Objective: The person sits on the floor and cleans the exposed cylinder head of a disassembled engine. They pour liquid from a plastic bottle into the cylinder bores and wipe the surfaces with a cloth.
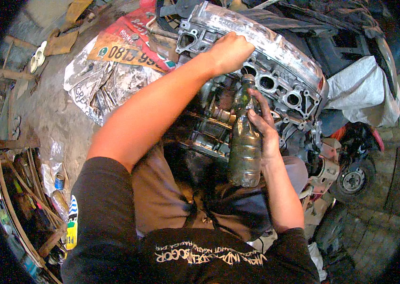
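Observation:
My right hand [265, 119] is wrapped around a clear plastic bottle [245, 152] with a ribbed lower body and dark, oily-looking contents or staining. The bottle's neck points towards the engine, close to a round port in the cylinder head [294, 101]. Dark grime covers the fingers of this hand. My left hand [233, 53] is curled into a fist against the upper side of the cylinder head; its fingertips are hidden, so anything inside them cannot be seen. Below the head, the greasy engine block [208, 136] lies between my knees, partly behind the bottle.
A crumpled printed banner [114, 76] bearing writing lies left of the engine. White sandals [38, 56] are further left on the floor. Wooden slats [31, 177] and a blue can [59, 181] are at lower left. On the right are a white sack [361, 88] and a small wheel [352, 179].

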The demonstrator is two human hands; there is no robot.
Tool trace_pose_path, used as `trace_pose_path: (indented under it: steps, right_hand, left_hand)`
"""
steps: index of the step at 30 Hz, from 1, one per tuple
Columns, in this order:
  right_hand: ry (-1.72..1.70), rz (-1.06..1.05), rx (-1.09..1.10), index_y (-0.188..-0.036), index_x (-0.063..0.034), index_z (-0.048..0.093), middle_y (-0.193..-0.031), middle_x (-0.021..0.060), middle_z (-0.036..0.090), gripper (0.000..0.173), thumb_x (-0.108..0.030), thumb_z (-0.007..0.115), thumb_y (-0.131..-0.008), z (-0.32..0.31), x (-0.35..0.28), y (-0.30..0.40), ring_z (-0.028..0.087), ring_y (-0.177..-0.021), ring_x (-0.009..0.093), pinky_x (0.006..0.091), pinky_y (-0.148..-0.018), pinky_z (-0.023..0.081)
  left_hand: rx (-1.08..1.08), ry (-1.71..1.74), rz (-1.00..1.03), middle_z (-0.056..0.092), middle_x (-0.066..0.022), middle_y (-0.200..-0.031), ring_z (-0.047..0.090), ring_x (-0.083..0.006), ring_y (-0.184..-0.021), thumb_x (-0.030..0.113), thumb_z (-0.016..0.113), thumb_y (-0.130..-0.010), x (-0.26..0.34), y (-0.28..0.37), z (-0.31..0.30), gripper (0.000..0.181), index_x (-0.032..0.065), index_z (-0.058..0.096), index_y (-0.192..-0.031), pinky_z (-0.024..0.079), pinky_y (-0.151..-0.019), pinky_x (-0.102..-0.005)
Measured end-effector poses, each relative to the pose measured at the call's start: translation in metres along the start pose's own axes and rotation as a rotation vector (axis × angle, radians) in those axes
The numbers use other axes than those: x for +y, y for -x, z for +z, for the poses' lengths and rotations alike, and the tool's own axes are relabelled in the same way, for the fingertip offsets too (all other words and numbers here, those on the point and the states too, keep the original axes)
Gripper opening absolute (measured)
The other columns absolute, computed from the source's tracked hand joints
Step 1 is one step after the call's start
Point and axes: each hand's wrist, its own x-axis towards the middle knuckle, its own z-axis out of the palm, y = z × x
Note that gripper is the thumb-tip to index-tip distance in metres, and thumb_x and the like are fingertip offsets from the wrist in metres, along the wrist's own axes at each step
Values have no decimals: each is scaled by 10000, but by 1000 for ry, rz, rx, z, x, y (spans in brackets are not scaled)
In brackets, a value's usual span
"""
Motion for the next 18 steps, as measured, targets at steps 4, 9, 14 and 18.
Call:
trace_pose_path:
  steps: [4,9,14,18]
  right_hand:
    - [15,69,62,-1391,-183,481,-1385,84,487,530,-180,623,-880,-1,0,-1,567,-1152,235,372,-941,499]
    - [137,-95,44,-1392,-150,483,-1330,82,514,576,-197,650,-842,-5,10,-5,565,-1093,218,345,-912,478]
    - [111,-90,28,-1359,-112,520,-1375,76,504,569,-205,670,-819,0,5,-2,506,-1221,241,372,-1033,407]
    - [168,-128,30,-1355,-118,526,-1354,83,516,570,-222,681,-816,-6,9,-3,523,-1183,237,366,-1017,417]
  left_hand:
    - [16,20,-84,691,-246,-866,693,-402,-863,33,626,-731,6,0,0,162,11,706,-870,563,-783,-486]
    - [-232,45,0,682,-250,-866,680,-424,-862,43,665,-705,5,9,-15,229,-8,669,-929,558,-776,-492]
    - [-83,3,-111,676,-264,-867,674,-433,-875,57,690,-693,0,3,-34,229,-2,667,-913,551,-786,-505]
    - [-75,-21,-154,672,-271,-852,675,-435,-864,59,643,-730,-13,4,-35,195,3,669,-915,549,-788,-510]
